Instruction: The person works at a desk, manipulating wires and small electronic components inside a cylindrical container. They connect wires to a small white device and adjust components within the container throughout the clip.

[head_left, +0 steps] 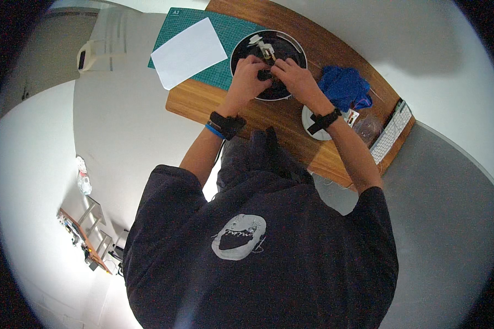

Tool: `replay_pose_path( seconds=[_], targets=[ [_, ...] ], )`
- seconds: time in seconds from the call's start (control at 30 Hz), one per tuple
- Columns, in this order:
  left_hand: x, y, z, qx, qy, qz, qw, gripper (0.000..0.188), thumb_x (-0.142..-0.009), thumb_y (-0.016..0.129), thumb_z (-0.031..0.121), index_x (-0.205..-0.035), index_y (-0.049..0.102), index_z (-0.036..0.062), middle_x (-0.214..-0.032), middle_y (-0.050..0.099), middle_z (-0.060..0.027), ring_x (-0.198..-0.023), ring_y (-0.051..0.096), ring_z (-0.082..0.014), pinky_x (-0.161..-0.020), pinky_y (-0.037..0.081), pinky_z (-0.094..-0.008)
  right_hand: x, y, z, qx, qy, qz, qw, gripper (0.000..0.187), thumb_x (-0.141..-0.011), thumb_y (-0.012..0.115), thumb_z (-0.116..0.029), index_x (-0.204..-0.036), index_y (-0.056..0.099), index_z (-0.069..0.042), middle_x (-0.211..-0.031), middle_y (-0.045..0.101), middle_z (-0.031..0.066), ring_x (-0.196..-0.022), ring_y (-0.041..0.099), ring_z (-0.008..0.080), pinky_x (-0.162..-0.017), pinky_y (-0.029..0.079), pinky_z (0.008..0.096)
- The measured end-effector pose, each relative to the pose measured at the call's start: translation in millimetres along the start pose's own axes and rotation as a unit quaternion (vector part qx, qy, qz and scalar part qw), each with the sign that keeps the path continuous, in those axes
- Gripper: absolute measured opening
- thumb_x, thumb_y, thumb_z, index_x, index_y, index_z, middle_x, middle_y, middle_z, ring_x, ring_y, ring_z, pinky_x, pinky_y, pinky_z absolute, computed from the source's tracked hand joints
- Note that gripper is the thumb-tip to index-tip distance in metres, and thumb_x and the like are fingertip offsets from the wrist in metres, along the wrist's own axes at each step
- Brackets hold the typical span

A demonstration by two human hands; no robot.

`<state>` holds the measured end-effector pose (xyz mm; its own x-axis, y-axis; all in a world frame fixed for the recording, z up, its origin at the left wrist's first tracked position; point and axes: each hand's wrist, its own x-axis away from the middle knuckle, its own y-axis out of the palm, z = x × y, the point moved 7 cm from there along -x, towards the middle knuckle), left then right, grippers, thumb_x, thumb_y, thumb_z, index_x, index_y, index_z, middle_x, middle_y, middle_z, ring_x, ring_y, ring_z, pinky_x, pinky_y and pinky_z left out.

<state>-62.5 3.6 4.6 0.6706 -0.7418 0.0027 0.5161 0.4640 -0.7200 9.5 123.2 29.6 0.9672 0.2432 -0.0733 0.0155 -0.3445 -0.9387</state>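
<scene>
A round device (237, 50) with a white rim and a dark inside sits on the wooden desk, partly over a green cutting mat. White and metallic small parts (260, 45) show in its far half. My left hand (248, 80) reaches over its near left side, fingers curled inward. From the right comes my right hand (296, 78), its fingers bent down into the middle of the device. The fingertips of both hands nearly meet around something small and dark, too hidden to name.
On the green cutting mat (230, 75) lies a white sheet of paper (189, 54). To the right are a crumpled blue cloth (344, 86), a round white piece (312, 125) under my right wrist, a clear plastic container (368, 128) and a white keyboard (391, 131) along the desk's edge.
</scene>
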Motion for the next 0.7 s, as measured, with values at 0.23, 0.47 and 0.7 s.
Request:
replay_pose_path(
  seconds=[0.23,0.47,0.7],
  targets=[
    [-5.3,-4.3,0.7,0.010,0.028,0.010,1.000,0.045,-0.070,0.086,0.020,-0.111,0.074,0.0077,-0.119,0.067,-0.0141,-0.113,0.059,-0.0372,-0.096,0.048,-0.0460,-1.7,-2.5,2.1,-0.009,0.058,0.028,0.998,0.023,-0.090,0.060,-0.011,-0.113,0.059,-0.009,-0.111,0.057,0.0088,-0.106,0.061,0.0299,-0.073,0.062,0.0392],
    [-13.2,-2.9,-2.3,0.003,0.071,0.018,0.997,0.031,-0.075,0.084,0.021,-0.103,0.077,0.0096,-0.102,0.074,-0.0131,-0.097,0.066,-0.0370,-0.092,0.049,-0.0452,-8.9,0.1,3.7,0.033,0.036,0.053,0.997,0.023,-0.090,0.060,-0.013,-0.112,0.061,-0.010,-0.108,0.058,0.0106,-0.106,0.060,0.0314,-0.082,0.056,0.0432],
    [-16.2,4.3,-1.2,-0.041,0.049,-0.030,0.998,0.027,-0.079,0.081,0.026,-0.101,0.078,0.0096,-0.097,0.075,-0.0130,-0.092,0.069,-0.0375,-0.085,0.052,-0.0463,-3.6,1.1,8.0,-0.017,0.033,0.027,0.999,0.025,-0.089,0.060,-0.012,-0.114,0.062,-0.010,-0.109,0.060,0.0099,-0.104,0.061,0.0314,-0.084,0.055,0.0440]
  ],
)
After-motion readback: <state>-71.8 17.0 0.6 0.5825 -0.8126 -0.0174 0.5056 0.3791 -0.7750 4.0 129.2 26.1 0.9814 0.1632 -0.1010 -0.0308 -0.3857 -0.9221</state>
